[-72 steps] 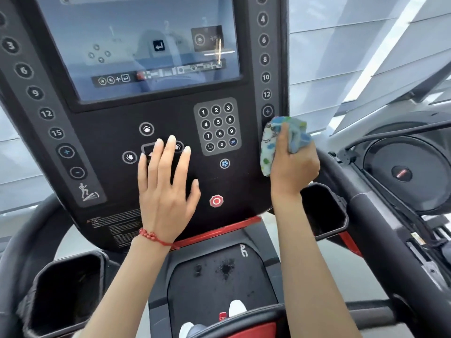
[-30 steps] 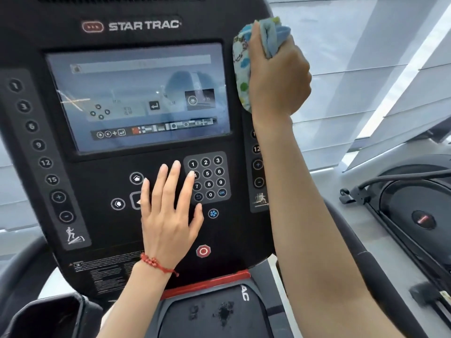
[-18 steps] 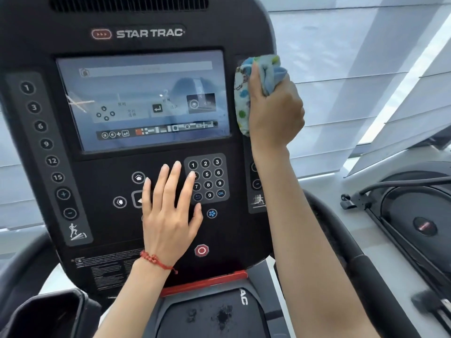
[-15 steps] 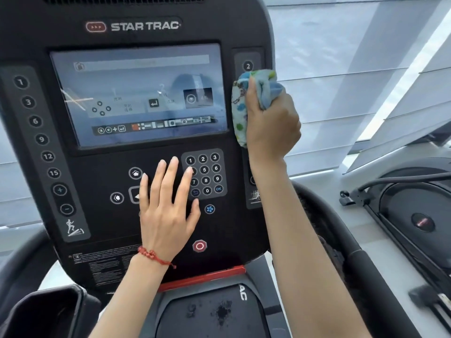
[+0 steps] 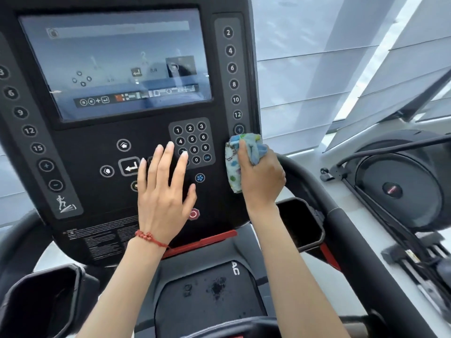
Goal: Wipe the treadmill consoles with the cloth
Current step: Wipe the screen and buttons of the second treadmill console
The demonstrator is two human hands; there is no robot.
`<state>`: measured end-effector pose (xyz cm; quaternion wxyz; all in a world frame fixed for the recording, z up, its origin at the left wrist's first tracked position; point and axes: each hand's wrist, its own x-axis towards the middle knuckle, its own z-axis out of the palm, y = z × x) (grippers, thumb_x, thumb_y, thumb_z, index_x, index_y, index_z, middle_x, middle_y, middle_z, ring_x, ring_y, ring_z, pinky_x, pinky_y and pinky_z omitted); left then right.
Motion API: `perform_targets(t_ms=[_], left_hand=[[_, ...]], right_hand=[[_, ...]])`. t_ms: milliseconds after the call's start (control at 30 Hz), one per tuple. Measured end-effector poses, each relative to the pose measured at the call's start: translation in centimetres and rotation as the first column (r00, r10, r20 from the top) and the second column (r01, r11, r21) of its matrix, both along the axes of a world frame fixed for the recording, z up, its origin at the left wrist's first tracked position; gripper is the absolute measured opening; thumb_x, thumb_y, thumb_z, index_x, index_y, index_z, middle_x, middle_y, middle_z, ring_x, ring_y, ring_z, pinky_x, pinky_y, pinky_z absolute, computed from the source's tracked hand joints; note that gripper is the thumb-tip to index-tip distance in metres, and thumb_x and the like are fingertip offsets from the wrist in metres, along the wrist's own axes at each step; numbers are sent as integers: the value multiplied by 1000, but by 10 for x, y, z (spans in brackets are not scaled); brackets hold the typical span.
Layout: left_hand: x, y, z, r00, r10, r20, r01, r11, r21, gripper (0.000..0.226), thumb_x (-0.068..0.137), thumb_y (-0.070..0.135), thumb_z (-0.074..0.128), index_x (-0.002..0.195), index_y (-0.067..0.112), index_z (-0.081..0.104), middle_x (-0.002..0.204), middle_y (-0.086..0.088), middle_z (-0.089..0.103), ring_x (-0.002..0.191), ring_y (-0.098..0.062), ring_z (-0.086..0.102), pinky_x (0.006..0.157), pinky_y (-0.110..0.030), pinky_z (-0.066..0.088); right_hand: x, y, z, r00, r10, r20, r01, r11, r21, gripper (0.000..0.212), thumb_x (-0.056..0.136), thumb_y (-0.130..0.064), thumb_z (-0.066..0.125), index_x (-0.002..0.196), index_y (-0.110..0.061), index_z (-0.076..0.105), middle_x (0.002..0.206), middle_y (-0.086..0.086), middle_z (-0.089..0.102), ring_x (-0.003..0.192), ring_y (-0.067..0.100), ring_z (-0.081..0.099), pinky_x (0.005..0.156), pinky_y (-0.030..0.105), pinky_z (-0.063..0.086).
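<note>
Blue cloth [image 5: 234, 164] (bunched, long axis vertical) in right hand [image 5: 262, 176] against console [image 5: 102, 203]

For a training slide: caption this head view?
Right hand wipes the console's right edge with a cloth; left hand braces.

Console [image 5: 146, 132]: black, white button numerals, red strip along bottom edge. Cloth [image 5: 234, 167]: white with blue and green spots, light blue reverse. Bracelet [image 5: 148, 237]: red beads. Stop button [image 5: 194, 214]: red.
</note>
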<state>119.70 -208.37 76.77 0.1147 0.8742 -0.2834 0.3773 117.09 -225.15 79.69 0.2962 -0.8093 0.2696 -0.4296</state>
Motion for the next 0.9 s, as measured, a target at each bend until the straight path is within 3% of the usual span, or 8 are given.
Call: perform_targets(t_ms=[133, 300, 333, 400, 533, 667, 767, 900], left_hand=[[-10, 2, -4, 993, -112, -39, 112, 994, -3, 49, 89, 23, 51, 133, 3, 46, 141, -22, 40, 134, -35, 33, 110, -53, 25], [-24, 8, -10, 959, -264, -106, 265, 964, -9, 49, 88, 23, 50, 133, 2, 48, 142, -22, 40, 135, -34, 32, 111, -52, 24], [-27, 8, -11, 947, -300, -117, 301, 954, -8, 49, 88, 23, 50, 133, 2, 48, 141, -22, 40, 135, -34, 32, 111, -52, 24], [-34, 8, -15, 922, -362, -137, 365, 931, 1, 50, 88, 24, 50, 133, 2, 47, 141, -22, 40, 135, -34, 32, 110, -52, 24], [-59, -2, -17, 849, -493, -190, 504, 864, 10, 50, 89, 26, 47, 134, 4, 44, 142, -22, 40, 133, -35, 34, 109, -52, 24], [-90, -20, -12, 760, -604, -240, 625, 781, 11, 51, 87, 30, 45, 132, 4, 46, 140, -21, 41, 132, -35, 33, 107, -53, 27], [-116, -35, -11, 698, -672, -247, 699, 715, 29, 51, 88, 32, 44, 131, 4, 46, 138, -22, 44, 130, -35, 35, 104, -55, 30], [-160, -55, -12, 591, -762, -263, 796, 604, 39, 52, 87, 32, 45, 130, 2, 49, 138, -22, 44, 130, -36, 35, 106, -55, 29]], right_hand=[[-30, 5, -3, 987, 45, -152, -27, 993, 117, 39, 85, -51, 55, 85, -12, 63, 77, -1, 59, 67, 7, 44, 50, 17, 24], [-70, 26, -11, 985, -33, -167, 94, 925, 368, 38, 84, -51, 55, 77, -15, 61, 61, -14, 51, 57, -2, 49, 48, 5, 35], [-79, 29, -12, 985, -63, -159, 122, 909, 398, 37, 84, -51, 55, 77, -16, 60, 62, -15, 52, 59, -2, 52, 50, 5, 37], [-98, 35, -13, 984, -113, -135, 163, 877, 452, 35, 83, -52, 55, 74, -18, 58, 66, -12, 56, 66, 4, 59, 58, 18, 48], [-146, 41, -16, 959, -233, -164, 283, 840, 462, 37, 82, -55, 54, 72, -20, 58, 69, -6, 62, 70, 12, 64, 62, 27, 54], [-197, 36, -11, 911, -376, -169, 411, 792, 452, 40, 84, -52, 55, 75, -13, 60, 63, -9, 57, 61, 3, 56, 49, 11, 42], [-238, 34, -11, 869, -471, -153, 482, 733, 480, 37, 84, -50, 55, 71, -16, 58, 62, -9, 56, 63, 7, 58, 54, 22, 47], [-303, 33, -16, 801, -582, -139, 559, 646, 520, 37, 84, -50, 56, 74, -15, 60, 66, -8, 58, 63, 5, 57, 55, 23, 48]])
